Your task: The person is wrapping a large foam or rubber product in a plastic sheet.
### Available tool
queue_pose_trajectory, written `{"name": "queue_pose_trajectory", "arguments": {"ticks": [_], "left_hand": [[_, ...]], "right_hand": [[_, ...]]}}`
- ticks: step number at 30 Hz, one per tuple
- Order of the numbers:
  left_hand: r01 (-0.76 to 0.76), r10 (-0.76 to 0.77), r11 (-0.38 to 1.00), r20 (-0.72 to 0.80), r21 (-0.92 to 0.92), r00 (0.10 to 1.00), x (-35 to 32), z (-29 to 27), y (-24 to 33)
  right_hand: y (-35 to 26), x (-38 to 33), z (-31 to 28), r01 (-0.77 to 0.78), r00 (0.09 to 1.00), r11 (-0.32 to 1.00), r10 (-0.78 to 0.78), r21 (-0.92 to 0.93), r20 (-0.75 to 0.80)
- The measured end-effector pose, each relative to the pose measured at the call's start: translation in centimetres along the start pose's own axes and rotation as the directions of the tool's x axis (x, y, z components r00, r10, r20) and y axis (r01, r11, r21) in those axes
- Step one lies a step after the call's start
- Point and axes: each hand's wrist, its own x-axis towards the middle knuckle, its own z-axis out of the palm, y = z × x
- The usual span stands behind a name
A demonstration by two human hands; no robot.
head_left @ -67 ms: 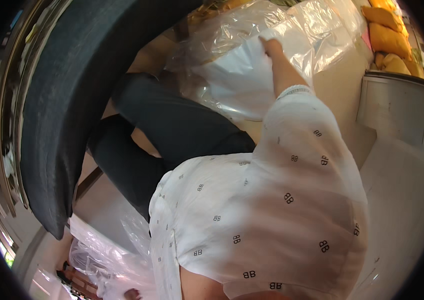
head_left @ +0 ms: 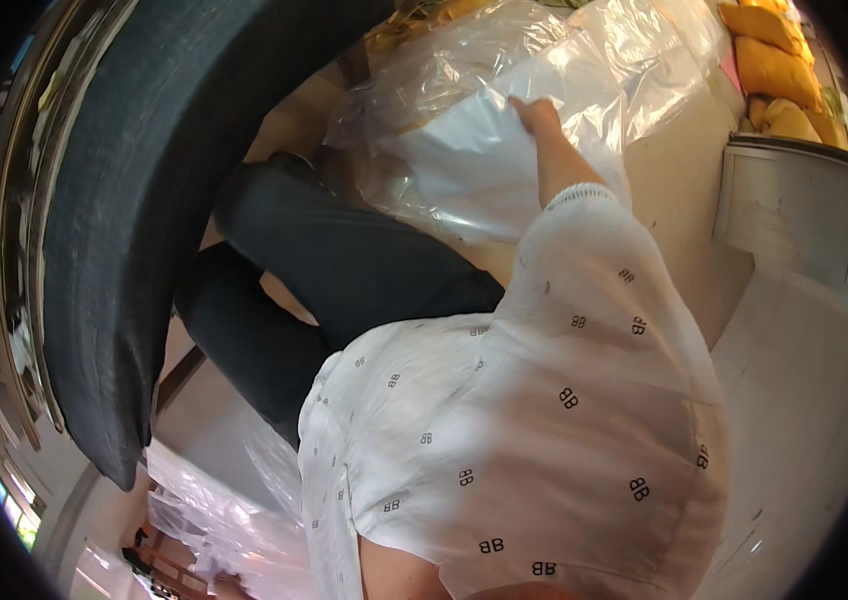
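As it reaches up, right hand (head_left: pixel 536 115) on clear plastic bag (head_left: pixel 504 120) (grip apparently loose)

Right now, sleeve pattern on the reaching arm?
White sleeve with small dark repeated marks; head view shows it best.

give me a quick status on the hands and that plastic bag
Right hand reaching out onto clear plastic bag, grip unclear. Left hand out of view. Nothing between hand and bag.

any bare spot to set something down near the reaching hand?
Bare pale floor shows right of the hand, between the clear bags and the grey cabinet. More pale surface lies below the cabinet. Left of the hand is crowded: bags, dark legs, black cushion. Which hand it is, can't tell.
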Motion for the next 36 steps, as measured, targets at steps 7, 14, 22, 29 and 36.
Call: {"name": "queue_pose_trajectory", "arguments": {"ticks": [7,14,22,29,36], "left_hand": [[-0.252,0.123,0.911,-0.369,-0.326,0.921,10.2,-7.8,16.2],[-0.779,0.405,0.418,-0.672,-0.467,0.62,14.2,-12.2,38.3],[-0.329,0.819,-0.387,-0.485,-0.861,0.306,2.8,-16.1,57.0],[-0.139,0.956,-0.278,-0.288,-0.951,0.061,3.0,-15.1,57.3],[-0.155,0.786,-0.439,-0.462,-0.885,0.411,11.3,-16.0,47.7]], "right_hand": [[7.3,-3.3,-0.8,-0.263,0.954,0.427,-0.021,0.865,0.3],[18.2,-4.2,-14.0,0.19,0.81,-0.331,0.585,0.924,0.043],[-7.2,-16.9,-17.8,0.127,0.768,-0.02,-0.63,0.992,-0.111],[-18.9,-21.3,-35.6,0.511,0.418,-0.374,-0.679,0.774,-0.604],[-30.1,-22.0,-46.5,0.651,0.171,-0.609,-0.462,0.452,-0.87]]}}
